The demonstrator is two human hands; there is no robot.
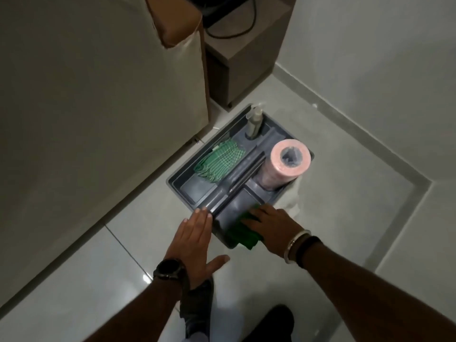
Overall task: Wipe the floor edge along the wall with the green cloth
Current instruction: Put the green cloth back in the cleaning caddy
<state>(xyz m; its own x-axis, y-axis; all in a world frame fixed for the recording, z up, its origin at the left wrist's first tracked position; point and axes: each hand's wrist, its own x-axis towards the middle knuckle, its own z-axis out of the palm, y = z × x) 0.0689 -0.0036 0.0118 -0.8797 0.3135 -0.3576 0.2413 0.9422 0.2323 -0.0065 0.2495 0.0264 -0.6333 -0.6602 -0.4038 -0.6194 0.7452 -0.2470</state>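
Observation:
A dark green cloth (243, 234) lies bunched in the near right compartment of a grey cleaning caddy (181, 177) on the floor. My right hand (271, 224) rests on top of the cloth, fingers curled over it, wrist with bracelets. My left hand (195, 239) is flat and open, fingers together, touching the caddy's near left edge by its central handle (243, 174); a watch is on that wrist. The floor edge (138, 183) runs along the wall on the left.
In the caddy sit a green checked cloth (218, 162), a pink roll (287, 164) and a pump bottle (255, 122). A wooden cabinet (243, 62) stands behind. A second wall with skirting (345, 122) runs on the right. My shoe (197, 309) is below.

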